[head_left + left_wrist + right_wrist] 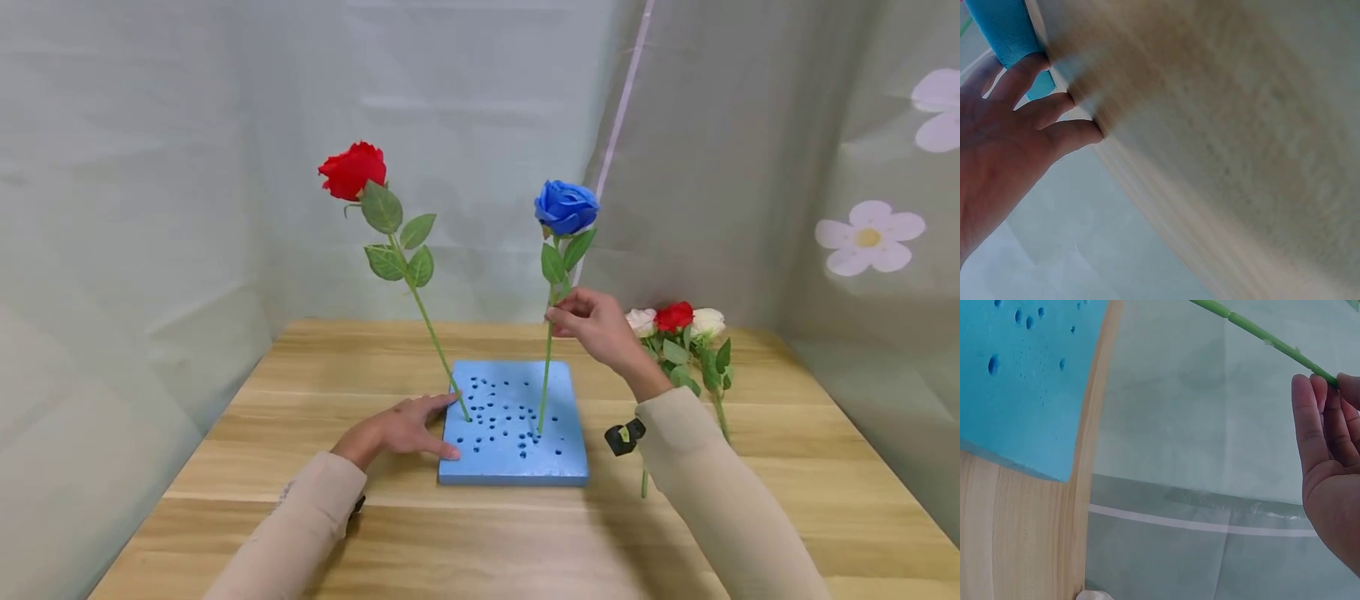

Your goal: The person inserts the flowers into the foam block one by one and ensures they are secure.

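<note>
My right hand (600, 327) pinches the green stem of a blue artificial rose (566, 207) just under its leaves. The rose stands nearly upright, and its lower end meets a blue foam block (504, 477) dotted with holes. In the right wrist view, thumb and fingertips close round the stem (1272, 342). A red rose (352, 171) stands in the block's left part, leaning left. My left hand (408, 427) rests against the block's left side with fingers and thumb spread; the left wrist view shows its fingers (1059, 134) extended along the block's side and the table.
Several more roses, white and red (674, 317), lie on the wooden table (300, 417) at the right, partly behind my right forearm. Grey-green cloth (465, 100) hangs behind the table and at both sides, with printed flowers (868, 237) on the right.
</note>
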Demonstrator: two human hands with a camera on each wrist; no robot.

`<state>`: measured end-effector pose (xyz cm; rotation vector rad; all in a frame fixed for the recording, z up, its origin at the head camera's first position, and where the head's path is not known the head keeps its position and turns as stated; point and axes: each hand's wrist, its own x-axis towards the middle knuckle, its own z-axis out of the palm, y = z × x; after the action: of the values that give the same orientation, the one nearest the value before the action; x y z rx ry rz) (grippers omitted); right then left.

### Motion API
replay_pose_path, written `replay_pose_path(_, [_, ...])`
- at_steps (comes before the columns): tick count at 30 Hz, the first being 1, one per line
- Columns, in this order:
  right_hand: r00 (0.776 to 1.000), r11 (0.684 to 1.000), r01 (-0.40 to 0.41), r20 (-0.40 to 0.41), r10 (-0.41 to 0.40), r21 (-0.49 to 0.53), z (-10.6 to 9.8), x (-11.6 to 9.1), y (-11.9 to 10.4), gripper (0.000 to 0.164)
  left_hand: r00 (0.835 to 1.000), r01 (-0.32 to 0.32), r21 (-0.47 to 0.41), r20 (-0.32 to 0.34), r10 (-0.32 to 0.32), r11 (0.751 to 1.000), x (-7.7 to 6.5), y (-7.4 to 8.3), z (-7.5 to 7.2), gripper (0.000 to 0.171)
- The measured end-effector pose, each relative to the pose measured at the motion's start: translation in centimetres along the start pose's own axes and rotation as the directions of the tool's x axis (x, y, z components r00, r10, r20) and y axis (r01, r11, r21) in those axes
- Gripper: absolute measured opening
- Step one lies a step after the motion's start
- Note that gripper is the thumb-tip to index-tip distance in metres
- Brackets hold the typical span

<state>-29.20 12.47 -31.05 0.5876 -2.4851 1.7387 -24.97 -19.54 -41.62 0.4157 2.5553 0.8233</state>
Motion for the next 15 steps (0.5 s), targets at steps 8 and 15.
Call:
replay_pose_path(8, [0.999,1.0,0.026,0.026,-0.026,0.002,1.3,1.2,-0.4,0.02,1.0,0.021,-0.007,0.0,-0.021,1.0,-0.2,-0.2,-0.5,0.104])
replay_pose_path(15, [0.999,1.0,0.015,0.03,-0.015,0.013,1.8,1.2,-0.7,0.023,1.0,0.02,-0.006,0.01,-0.02,1.0,-0.1,0.0,-0.2,0.103])
